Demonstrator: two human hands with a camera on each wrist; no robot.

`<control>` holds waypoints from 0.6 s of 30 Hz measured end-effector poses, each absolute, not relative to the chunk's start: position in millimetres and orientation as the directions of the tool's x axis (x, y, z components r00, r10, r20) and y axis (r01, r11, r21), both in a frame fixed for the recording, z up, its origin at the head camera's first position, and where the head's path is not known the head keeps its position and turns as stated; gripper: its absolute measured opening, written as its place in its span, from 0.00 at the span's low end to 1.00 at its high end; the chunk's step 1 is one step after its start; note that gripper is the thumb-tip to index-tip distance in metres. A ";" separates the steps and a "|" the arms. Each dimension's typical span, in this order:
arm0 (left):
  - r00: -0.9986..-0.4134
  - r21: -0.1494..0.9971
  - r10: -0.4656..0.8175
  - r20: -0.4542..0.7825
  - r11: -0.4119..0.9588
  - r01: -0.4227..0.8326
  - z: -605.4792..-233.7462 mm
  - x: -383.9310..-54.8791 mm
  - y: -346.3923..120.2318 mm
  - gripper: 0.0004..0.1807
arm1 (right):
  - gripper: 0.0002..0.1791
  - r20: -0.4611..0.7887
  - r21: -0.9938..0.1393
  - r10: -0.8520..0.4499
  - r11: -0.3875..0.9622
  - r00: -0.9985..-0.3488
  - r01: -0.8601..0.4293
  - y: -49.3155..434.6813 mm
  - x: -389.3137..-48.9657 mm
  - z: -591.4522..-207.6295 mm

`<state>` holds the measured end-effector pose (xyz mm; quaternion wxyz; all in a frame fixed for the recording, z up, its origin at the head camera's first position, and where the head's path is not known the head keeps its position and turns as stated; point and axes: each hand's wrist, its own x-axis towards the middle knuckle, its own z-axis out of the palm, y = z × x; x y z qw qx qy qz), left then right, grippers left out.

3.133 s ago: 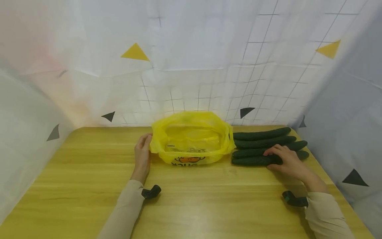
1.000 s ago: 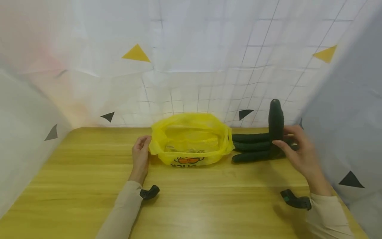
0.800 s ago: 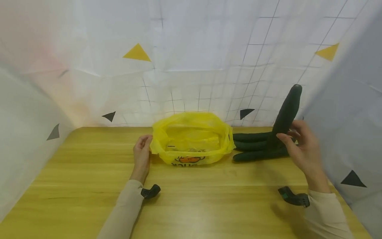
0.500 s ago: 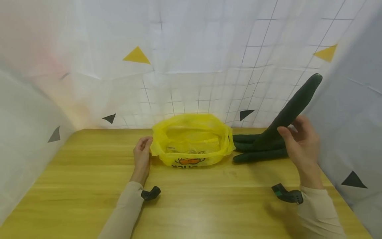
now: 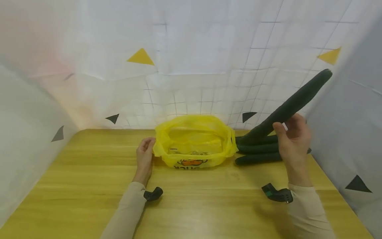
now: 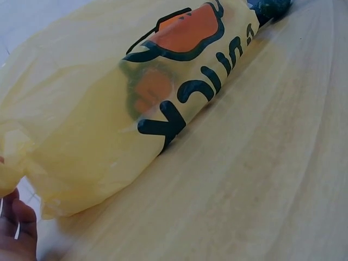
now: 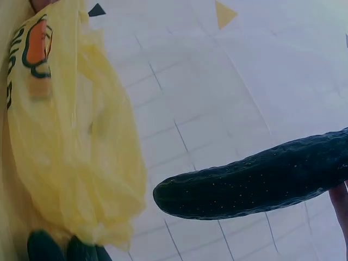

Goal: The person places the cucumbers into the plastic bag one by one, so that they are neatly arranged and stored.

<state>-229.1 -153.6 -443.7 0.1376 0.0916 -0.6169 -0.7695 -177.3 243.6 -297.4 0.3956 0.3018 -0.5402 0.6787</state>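
Observation:
In the head view, my right hand (image 5: 295, 142) grips a long dark green cucumber (image 5: 295, 99), fingers behind it and thumb on the near side. It hangs in the air, its upper end tilted to the right and its lower end near the bag's right rim. A yellow plastic bag (image 5: 194, 161) with an orange print stands on the table with its mouth open upward. My left hand (image 5: 144, 154) pinches the bag's left edge; in the left wrist view its curled fingertips (image 6: 24, 220) show at the bag's corner. The right wrist view shows the cucumber's blunt end apart from the bag.
Three more cucumbers (image 5: 259, 158) lie side by side right of the bag, partly hidden by the held one and the right hand. A wooden table (image 5: 194, 205) carries everything. White patterned sheets (image 5: 191, 49) enclose its back and sides.
My right hand has lifted a cucumber off the row, tilted its upper end to the right and moved a little left toward the bag. The left hand and bag have stayed in place.

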 end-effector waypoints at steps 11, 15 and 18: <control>-0.947 0.975 -0.319 0.038 -0.195 0.105 -444.8 -229.3 -152.9 0.17 | 0.18 0.794 -0.577 0.157 -0.110 -0.588 -0.809 217.2 -182.4 -299.6; -0.946 0.976 -0.323 0.034 -0.194 0.102 -443.7 -228.3 -152.1 0.17 | 0.18 0.777 -0.609 0.131 -0.092 -0.616 -0.788 209.6 -184.4 -303.4; -0.944 0.976 -0.328 0.027 -0.196 0.096 -442.9 -228.3 -152.2 0.17 | 0.17 0.762 -0.633 0.109 -0.081 -0.638 -0.770 205.5 -188.1 -308.4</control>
